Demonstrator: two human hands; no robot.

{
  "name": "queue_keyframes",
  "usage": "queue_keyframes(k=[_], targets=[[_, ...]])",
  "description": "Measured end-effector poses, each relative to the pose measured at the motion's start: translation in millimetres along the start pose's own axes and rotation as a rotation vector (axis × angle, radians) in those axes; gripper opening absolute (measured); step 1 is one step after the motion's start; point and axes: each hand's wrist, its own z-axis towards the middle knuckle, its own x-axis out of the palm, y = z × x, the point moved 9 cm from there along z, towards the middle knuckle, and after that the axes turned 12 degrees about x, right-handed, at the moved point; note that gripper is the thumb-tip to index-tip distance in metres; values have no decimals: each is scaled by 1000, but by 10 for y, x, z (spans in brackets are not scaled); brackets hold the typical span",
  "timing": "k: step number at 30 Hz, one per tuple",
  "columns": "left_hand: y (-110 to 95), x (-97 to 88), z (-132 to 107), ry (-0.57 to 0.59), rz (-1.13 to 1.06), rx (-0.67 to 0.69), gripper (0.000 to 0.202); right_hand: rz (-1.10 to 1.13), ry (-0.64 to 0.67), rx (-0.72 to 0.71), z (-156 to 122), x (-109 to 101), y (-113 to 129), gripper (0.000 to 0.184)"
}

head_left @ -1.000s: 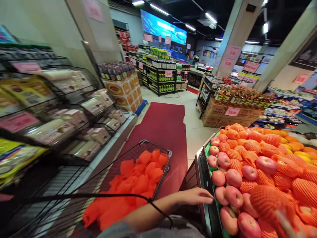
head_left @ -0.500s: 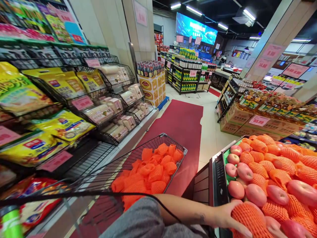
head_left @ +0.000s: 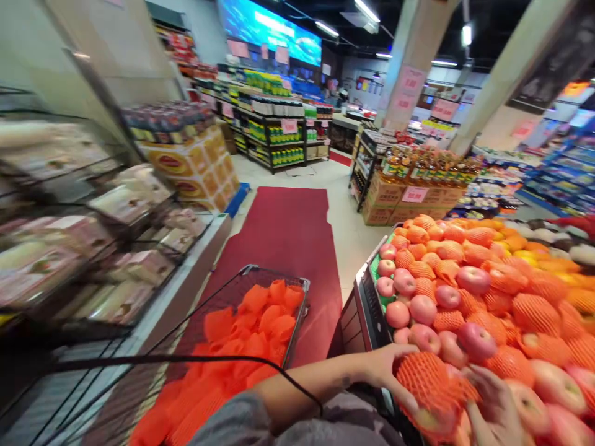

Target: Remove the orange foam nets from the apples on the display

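My left hand (head_left: 388,371) curls round an apple in an orange foam net (head_left: 425,387) at the near edge of the fruit display (head_left: 367,297). From the right, my right hand (head_left: 495,406) has its fingers on the same netted apple. Bare pink apples (head_left: 423,308) and netted ones fill the display. A wire basket (head_left: 274,282) hangs from my left forearm by its black handle and holds several orange foam nets (head_left: 253,328).
Wire racks of packaged goods (head_left: 116,210) line the left. A red carpet (head_left: 288,235) runs down the aisle to stacked boxes (head_left: 190,161), bottle shelves (head_left: 279,133) and pillars (head_left: 409,62). Boxed goods (head_left: 409,198) stand beyond the fruit.
The view swung right. My left hand went from the display's rim onto a netted apple and closed round it. My right hand came in and touches the same apple.
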Motion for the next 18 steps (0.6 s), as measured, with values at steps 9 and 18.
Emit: queue_keyframes(k=[9, 18], targets=[[301, 4, 35, -361, -295, -1, 89, -433, 26, -550, -385, 260, 972, 17], [285, -53, 133, -472, -255, -16, 80, -596, -166, -432, -371, 288, 667, 26]])
